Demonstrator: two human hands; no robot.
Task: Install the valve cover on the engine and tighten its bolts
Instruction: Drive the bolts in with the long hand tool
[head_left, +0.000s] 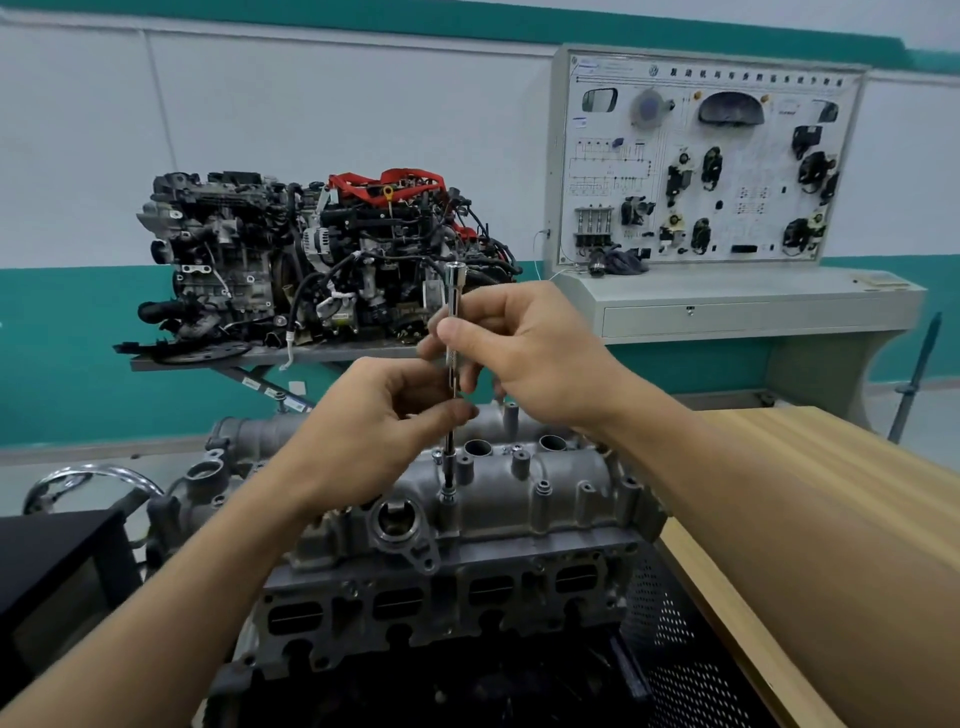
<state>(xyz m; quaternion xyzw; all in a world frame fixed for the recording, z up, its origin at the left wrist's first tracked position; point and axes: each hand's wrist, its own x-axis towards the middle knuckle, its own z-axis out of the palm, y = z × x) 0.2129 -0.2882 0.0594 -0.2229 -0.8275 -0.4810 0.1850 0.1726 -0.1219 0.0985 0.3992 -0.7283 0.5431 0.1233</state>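
Nearest the viewer, the cylinder head (441, 597) is seen with 4 rectangular ports along its front face. The valve cover (519, 499) is seated on top of it, and 2 open round wells are counted along the cover's upper row; further bosses may be hidden behind the hands. A bolt (448, 496) stands in a boss near the cover's front edge, and a second bolt head (437, 457) lies just beside the tool's lower end.

The extension bar (451, 353) is held almost upright, its lower tip set on the bolt and its socket end uppermost. It is pinched low on the shaft by the thumb and fingertips of the left hand (384, 415). The right hand (519, 353) is curled round the knurled middle of the bar, fingers pressed together.

A wooden bench (831, 519) runs along the right, its edge just beside the engine; a black box (57, 571) bounds the left. Open room is left above the cover on both sides of the bar.

Farther off, 1 complete engine (311, 260) rests on a stand (218, 358), and 1 training panel (701, 166) stands against the white and teal wall (311, 104).
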